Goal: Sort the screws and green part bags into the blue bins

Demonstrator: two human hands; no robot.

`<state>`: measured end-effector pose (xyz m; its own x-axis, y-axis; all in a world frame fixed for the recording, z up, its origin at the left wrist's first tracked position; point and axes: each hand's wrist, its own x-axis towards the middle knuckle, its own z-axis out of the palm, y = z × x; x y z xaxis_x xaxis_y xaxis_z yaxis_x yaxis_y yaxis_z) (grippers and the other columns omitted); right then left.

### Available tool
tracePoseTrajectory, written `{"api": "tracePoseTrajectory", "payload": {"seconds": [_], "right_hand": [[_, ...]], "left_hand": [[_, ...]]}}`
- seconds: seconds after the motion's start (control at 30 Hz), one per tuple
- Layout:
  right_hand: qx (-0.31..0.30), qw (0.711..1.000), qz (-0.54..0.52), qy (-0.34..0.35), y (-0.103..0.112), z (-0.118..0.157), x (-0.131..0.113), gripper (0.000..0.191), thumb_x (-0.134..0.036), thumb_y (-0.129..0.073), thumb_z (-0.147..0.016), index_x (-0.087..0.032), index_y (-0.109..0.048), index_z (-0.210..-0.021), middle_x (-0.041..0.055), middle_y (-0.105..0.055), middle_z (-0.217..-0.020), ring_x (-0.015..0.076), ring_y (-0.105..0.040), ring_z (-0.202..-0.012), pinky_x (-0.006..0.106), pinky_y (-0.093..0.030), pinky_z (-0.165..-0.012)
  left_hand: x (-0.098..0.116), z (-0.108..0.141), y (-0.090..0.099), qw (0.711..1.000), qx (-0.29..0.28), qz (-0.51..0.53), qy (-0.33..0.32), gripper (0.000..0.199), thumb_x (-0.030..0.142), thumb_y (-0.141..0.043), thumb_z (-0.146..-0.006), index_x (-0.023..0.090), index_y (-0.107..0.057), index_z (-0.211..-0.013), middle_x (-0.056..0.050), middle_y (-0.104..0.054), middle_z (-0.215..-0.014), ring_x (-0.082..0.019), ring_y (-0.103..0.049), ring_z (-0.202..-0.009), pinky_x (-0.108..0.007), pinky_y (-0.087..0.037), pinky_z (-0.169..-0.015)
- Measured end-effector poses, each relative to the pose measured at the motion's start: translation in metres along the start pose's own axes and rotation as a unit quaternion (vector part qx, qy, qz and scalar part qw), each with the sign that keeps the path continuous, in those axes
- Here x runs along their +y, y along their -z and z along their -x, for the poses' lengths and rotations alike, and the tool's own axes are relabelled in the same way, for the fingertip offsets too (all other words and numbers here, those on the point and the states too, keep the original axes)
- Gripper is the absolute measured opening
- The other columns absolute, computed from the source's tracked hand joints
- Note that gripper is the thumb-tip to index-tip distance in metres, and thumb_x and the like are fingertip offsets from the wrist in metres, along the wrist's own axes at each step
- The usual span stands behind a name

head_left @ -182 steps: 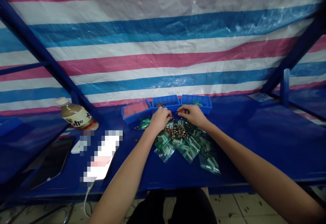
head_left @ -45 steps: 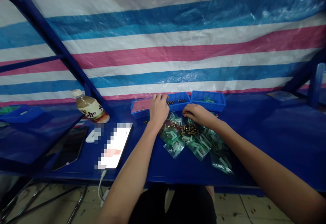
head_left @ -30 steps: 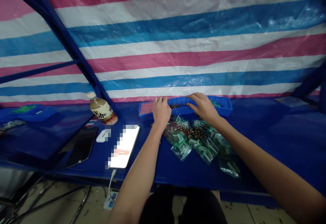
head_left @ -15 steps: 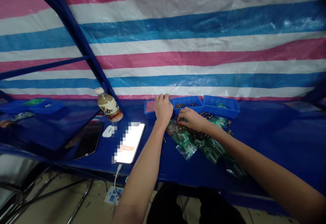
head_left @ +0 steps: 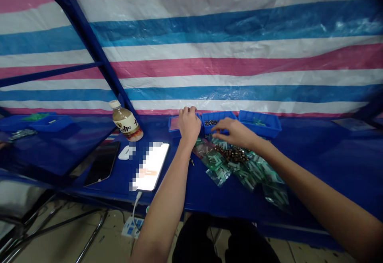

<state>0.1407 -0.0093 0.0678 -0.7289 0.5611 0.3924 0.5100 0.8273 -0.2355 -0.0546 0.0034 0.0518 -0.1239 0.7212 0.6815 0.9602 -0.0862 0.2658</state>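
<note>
My left hand (head_left: 189, 126) rests over the left small blue bin, its fingers curled and their tips hidden. A pink flat piece (head_left: 174, 124) shows beside it in that bin. My right hand (head_left: 229, 130) hovers at the front of the middle blue bin (head_left: 220, 116), fingers apart, with nothing visible in them. Small dark metal parts (head_left: 211, 122) lie in the middle bin. Below my right hand, a pile of brass-coloured metal parts (head_left: 237, 154) sits on green-tinted clear plastic bags (head_left: 220, 169) holding pale strips.
At the right stands another blue bin (head_left: 273, 124) with green pieces. A drink bottle (head_left: 127, 124), a white case (head_left: 125, 152), a dark phone (head_left: 103, 163) and a lit, plugged-in phone (head_left: 154, 167) are on the left. A blue metal post (head_left: 89, 40) rises behind, before a striped sheet (head_left: 224, 67).
My right hand has lifted off the metal parts and moved up toward the middle bin, uncovering more of the pile. My left hand stays at the left bin.
</note>
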Motion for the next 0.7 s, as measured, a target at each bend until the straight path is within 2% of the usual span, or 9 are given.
{"api": "tracePoseTrajectory", "payload": {"seconds": [0.1,0.23,0.33,0.4,0.5,0.57,0.63,0.7], "right_hand": [[-0.072,0.996,-0.023,0.037,-0.016,0.012,-0.019,0.02,-0.034,-0.062,-0.091,-0.019,-0.071,-0.101,0.0068,-0.067,-0.095,0.0215,-0.057,-0.094,0.036,-0.043,-0.087],[-0.095,0.995,-0.005,0.035,-0.031,0.017,-0.03,0.012,-0.022,-0.061,-0.091,-0.016,-0.071,-0.089,0.0085,-0.063,-0.093,0.0216,-0.055,-0.094,0.035,-0.043,-0.087],[-0.074,0.996,-0.002,0.044,-0.026,0.014,-0.027,0.012,-0.022,-0.059,-0.092,-0.016,-0.069,-0.09,0.0082,-0.062,-0.093,0.0215,-0.053,-0.093,0.034,-0.043,-0.086],[-0.033,0.998,0.013,0.047,-0.014,0.008,-0.018,0.014,-0.024,-0.057,-0.094,-0.016,-0.069,-0.094,0.0083,-0.062,-0.094,0.0221,-0.052,-0.094,0.035,-0.043,-0.085],[0.054,0.996,0.074,-0.004,0.007,-0.006,-0.001,0.017,-0.027,-0.055,-0.094,-0.017,-0.069,-0.097,0.0096,-0.063,-0.097,0.0246,-0.052,-0.097,0.037,-0.042,-0.085],[0.089,0.987,0.119,-0.054,0.014,-0.014,0.002,0.02,-0.03,-0.056,-0.094,-0.015,-0.068,-0.1,0.0119,-0.063,-0.099,0.0269,-0.052,-0.099,0.038,-0.042,-0.084],[0.077,0.985,0.136,-0.067,0.01,-0.017,-0.01,0.025,-0.033,-0.056,-0.094,-0.013,-0.067,-0.106,0.0135,-0.063,-0.101,0.0277,-0.053,-0.099,0.037,-0.042,-0.082],[0.021,0.993,0.112,-0.024,-0.005,-0.015,-0.035,0.027,-0.035,-0.055,-0.094,-0.014,-0.067,-0.107,0.012,-0.064,-0.101,0.0251,-0.056,-0.096,0.036,-0.043,-0.082]], "left_hand": [[0.002,0.0,0.003,1.0,0.005,0.002,0.004,0.029,0.008,-0.045,-0.087,0.022,-0.064,-0.104,-0.009,-0.062,-0.104,-0.028,-0.051,-0.105,-0.038,-0.045,-0.09],[0.006,0.001,0.004,1.0,-0.005,-0.001,-0.006,0.029,0.009,-0.044,-0.088,0.022,-0.064,-0.104,-0.009,-0.062,-0.103,-0.028,-0.051,-0.106,-0.039,-0.045,-0.091],[0.006,0.002,0.003,1.0,-0.004,-0.003,-0.007,0.029,0.009,-0.045,-0.088,0.023,-0.065,-0.104,-0.009,-0.062,-0.104,-0.028,-0.051,-0.106,-0.039,-0.045,-0.09],[0.006,0.001,0.003,1.0,-0.001,-0.002,-0.003,0.03,0.008,-0.045,-0.087,0.023,-0.065,-0.104,-0.009,-0.062,-0.104,-0.028,-0.051,-0.106,-0.039,-0.046,-0.09],[0.004,-0.001,0.005,1.0,0.005,0.002,0.004,0.031,0.008,-0.045,-0.087,0.023,-0.065,-0.104,-0.009,-0.062,-0.104,-0.028,-0.051,-0.106,-0.039,-0.046,-0.089],[0.002,-0.003,0.007,1.0,0.009,0.005,0.008,0.031,0.008,-0.045,-0.086,0.023,-0.065,-0.105,-0.009,-0.062,-0.104,-0.029,-0.051,-0.106,-0.039,-0.046,-0.089],[-0.004,-0.006,0.011,1.0,0.02,0.002,0.018,0.031,0.008,-0.045,-0.086,0.023,-0.064,-0.105,-0.009,-0.061,-0.103,-0.029,-0.05,-0.106,-0.039,-0.046,-0.09],[-0.013,-0.009,0.017,0.999,0.038,-0.008,0.031,0.032,0.007,-0.046,-0.085,0.022,-0.064,-0.105,-0.01,-0.06,-0.104,-0.029,-0.05,-0.107,-0.04,-0.045,-0.092]]}}
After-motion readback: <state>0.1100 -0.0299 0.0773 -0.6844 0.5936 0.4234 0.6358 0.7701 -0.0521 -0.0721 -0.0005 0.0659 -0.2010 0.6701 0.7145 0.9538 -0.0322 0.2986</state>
